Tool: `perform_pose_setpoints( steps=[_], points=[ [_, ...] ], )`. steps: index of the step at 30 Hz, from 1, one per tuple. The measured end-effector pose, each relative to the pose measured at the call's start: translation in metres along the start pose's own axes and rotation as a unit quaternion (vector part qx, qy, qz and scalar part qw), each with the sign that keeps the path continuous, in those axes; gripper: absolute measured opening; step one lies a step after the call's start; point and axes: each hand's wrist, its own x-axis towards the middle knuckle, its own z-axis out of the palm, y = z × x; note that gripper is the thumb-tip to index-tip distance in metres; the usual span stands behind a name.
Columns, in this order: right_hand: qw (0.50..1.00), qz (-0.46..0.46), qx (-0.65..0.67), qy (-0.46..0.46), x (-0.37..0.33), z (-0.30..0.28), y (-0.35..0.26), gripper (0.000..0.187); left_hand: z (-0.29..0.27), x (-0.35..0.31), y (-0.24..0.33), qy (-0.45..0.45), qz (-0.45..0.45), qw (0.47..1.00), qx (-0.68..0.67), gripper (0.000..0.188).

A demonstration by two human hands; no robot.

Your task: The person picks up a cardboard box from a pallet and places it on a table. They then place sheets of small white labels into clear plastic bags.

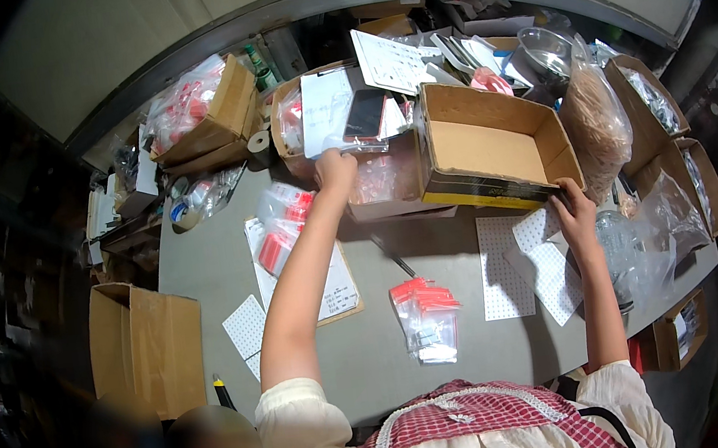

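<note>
My left hand (336, 171) is closed at the front edge of a cardboard box at the back of the table. Clear plastic and a white paper (327, 106) touch its fingers; what they grip is hidden. A dark phone with a red edge (365, 114) lies on the papers beside it. With my right hand (573, 209) I grip the lower right corner of an open cardboard box (493, 138), tilted toward me with its bare inside showing. Below that hand lie curled white sheets with small printed marks (552, 276).
Red-topped zip bags (425, 315) lie mid-table beside a pen (395, 255). More bags (281, 220) rest on a clipboard (336, 290). A bulging brown-filled bag (596, 129) stands at right. Cartons (146, 343) flank the table; a yellow-tipped cutter (221, 392) lies near its left edge.
</note>
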Motion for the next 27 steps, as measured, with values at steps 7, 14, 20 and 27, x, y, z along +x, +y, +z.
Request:
perform_pose_setpoints(
  steps=[7,14,20,27],
  points=[
    [0.999,-0.006,0.039,0.004,0.001,0.007,0.010,0.022,-0.029,0.031,-0.042,0.000,-0.022,0.998,0.065,0.038],
    [1.000,0.002,-0.016,0.003,-0.004,-0.007,0.006,0.021,-0.044,-0.089,0.017,-0.102,0.085,0.986,-0.101,0.065],
    [1.000,0.003,0.016,0.024,-0.002,0.004,0.007,0.021,-0.031,-0.111,-0.033,-0.086,0.190,0.978,0.004,0.070],
    [1.000,0.002,0.012,0.021,0.002,0.003,0.002,0.022,-0.026,-0.088,-0.036,-0.085,0.139,0.984,0.078,0.038]
  ],
)
